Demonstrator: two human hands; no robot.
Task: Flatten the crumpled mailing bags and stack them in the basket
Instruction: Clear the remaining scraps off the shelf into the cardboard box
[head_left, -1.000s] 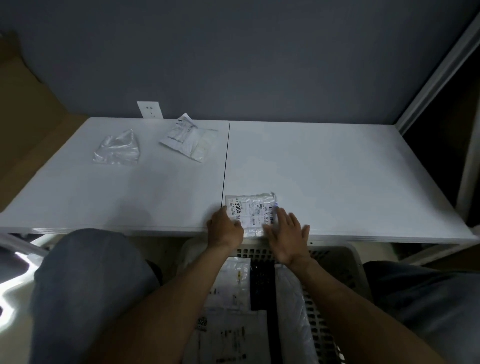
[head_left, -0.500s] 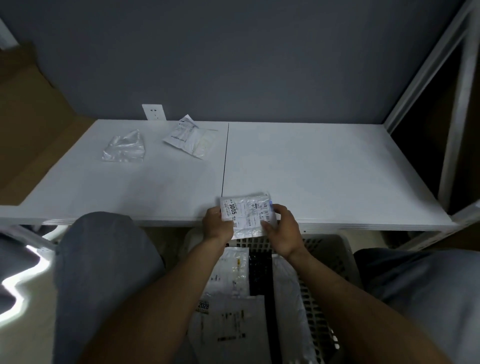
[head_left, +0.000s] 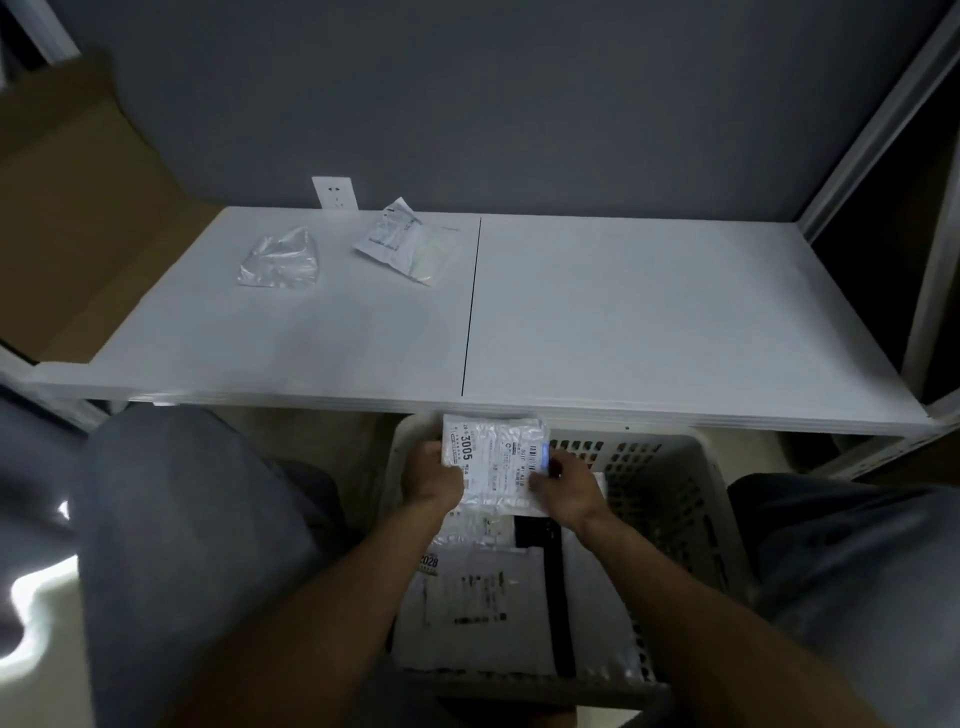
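A flattened white mailing bag (head_left: 496, 460) with a printed label hangs over the white perforated basket (head_left: 660, 499) between my knees. My left hand (head_left: 432, 478) grips its left edge and my right hand (head_left: 563, 486) grips its right edge. Inside the basket lie several flat mailing bags (head_left: 478, 603), stacked. On the white table (head_left: 623, 312), far left, rests a crumpled clear bag (head_left: 280, 258). Beside it, near the back edge, lies a crumpled white mailing bag (head_left: 405, 241).
A wall socket (head_left: 335, 192) sits behind the table. Brown cardboard (head_left: 67, 208) leans at the left. A white metal frame (head_left: 930, 260) stands at the right. My knees flank the basket on both sides.
Both hands took hold of the labelled bag on the table's front edge, lifted it off and brought it down over the basket.
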